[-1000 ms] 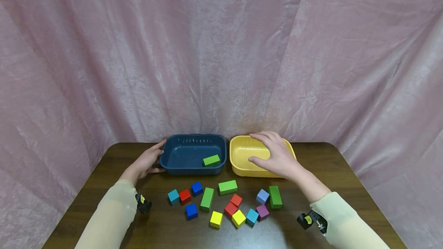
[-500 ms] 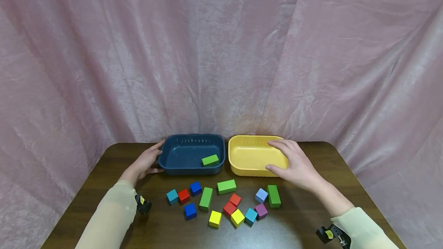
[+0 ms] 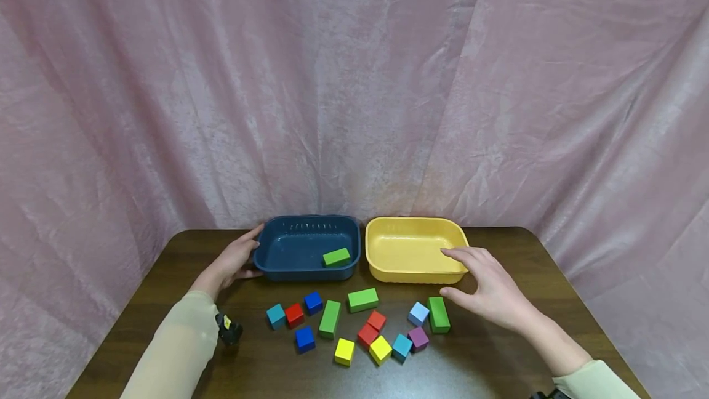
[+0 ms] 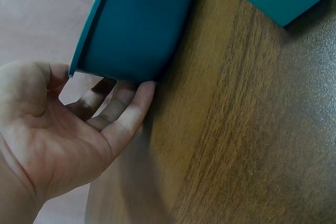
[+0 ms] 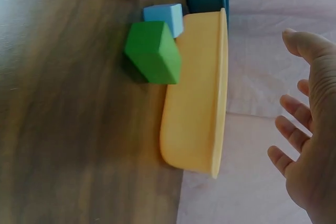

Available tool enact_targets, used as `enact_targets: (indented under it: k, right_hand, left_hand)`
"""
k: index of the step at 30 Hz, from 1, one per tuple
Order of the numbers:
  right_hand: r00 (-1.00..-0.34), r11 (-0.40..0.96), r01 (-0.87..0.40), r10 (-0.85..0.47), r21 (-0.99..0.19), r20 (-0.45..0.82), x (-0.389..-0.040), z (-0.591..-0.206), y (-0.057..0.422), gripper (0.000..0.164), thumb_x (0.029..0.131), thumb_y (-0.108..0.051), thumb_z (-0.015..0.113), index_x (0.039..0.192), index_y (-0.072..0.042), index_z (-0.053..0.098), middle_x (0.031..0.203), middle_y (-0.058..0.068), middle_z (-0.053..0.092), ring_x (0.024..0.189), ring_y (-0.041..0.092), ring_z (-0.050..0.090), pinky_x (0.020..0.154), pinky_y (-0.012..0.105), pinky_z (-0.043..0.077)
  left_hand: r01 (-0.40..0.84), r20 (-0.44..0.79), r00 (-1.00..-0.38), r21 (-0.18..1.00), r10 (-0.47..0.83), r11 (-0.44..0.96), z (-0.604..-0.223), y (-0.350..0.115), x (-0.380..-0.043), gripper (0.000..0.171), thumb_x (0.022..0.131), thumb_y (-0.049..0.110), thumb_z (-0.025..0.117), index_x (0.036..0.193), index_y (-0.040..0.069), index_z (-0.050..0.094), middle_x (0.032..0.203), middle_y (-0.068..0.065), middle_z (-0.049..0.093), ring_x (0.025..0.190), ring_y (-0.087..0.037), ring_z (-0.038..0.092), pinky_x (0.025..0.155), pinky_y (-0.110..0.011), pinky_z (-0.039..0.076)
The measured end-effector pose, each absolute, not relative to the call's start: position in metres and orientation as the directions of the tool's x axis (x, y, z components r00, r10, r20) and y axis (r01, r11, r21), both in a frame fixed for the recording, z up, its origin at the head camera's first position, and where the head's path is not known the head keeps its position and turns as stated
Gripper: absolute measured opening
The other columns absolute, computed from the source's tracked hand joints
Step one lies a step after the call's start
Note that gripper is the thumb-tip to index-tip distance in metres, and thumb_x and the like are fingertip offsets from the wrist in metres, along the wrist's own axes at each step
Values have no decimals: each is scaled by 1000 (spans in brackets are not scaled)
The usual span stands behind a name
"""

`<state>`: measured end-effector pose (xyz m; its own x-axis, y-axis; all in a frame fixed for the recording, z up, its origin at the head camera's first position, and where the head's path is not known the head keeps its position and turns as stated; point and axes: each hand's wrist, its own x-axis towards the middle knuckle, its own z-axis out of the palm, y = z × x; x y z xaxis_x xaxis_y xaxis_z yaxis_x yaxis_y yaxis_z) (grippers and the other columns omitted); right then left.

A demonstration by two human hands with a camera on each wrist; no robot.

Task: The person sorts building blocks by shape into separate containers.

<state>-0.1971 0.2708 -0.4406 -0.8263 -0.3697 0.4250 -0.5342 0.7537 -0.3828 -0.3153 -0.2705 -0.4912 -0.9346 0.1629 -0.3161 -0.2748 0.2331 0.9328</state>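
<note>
At the left end of the dark blue basket (image 3: 307, 275), my left hand (image 3: 232, 261) rests with its fingertips against the outer wall. In the left wrist view the thumb touches the basket's rim, and the fingers (image 4: 128, 116) reach under it to the side. One light green block (image 3: 336, 257) lies inside this basket at its right. My right hand (image 3: 493, 288) hovers, holding nothing, over the front right corner of the yellow basket (image 3: 415, 277). Thumb and fingers are spread apart. Nearest below it on the table is a green rectangular block (image 3: 439, 314).
Several coloured blocks lie scattered before the baskets, among them a light blue cube (image 3: 418, 313), a purple cube (image 3: 418, 338), a yellow cube (image 3: 344, 351) and a light green block (image 3: 362, 300). A pink curtain (image 3: 354, 91) hangs right behind the wooden table (image 3: 255, 374).
My right hand has moved from over the yellow basket's middle to the right and toward me, past its front right corner. The left hand keeps its place at the blue basket.
</note>
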Motion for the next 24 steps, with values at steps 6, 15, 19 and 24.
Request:
enact_targets:
  k: [6, 15, 19, 24]
  right_hand:
    - [-842, 771, -512, -365, -379, 396, -185, -452, 279, 71, 81, -42, 87, 143, -23, 58, 134, -5, 61, 128, 19, 49, 101, 50, 41]
    - [-861, 782, -491, -368, -385, 351, -177, -470, 284, 70, 79, -42, 88, 141, -23, 61, 131, -9, 61, 124, 16, 51, 98, 50, 45]
    - [-861, 789, -492, -379, -368, 339, -174, -481, 284, 69, 76, -40, 90, 138, -23, 63, 132, -9, 59, 123, 15, 52, 97, 48, 48]
    - [-867, 792, -488, -390, -367, 309, -173, -494, 282, 68, 74, -43, 91, 134, -22, 67, 127, -11, 59, 121, 13, 53, 96, 47, 50]
  left_hand:
    - [-277, -319, -934, 932, 163, 234, -490, -270, -315, 59, 111, 19, 29, 166, 33, 10, 169, -21, 6, 140, -48, 40, 91, -55, 55]
    - [-275, -318, -934, 932, 165, 237, -489, -271, -315, 60, 111, 18, 29, 166, 32, 10, 170, -19, 3, 143, -48, 35, 93, -57, 53]
    - [-276, -318, -934, 932, 164, 237, -489, -270, -315, 60, 111, 17, 29, 166, 32, 10, 170, -19, 4, 143, -48, 35, 93, -56, 53]
    - [-279, -321, -933, 931, 164, 236, -490, -270, -315, 60, 110, 17, 29, 165, 33, 11, 170, -17, 3, 144, -48, 34, 92, -56, 54]
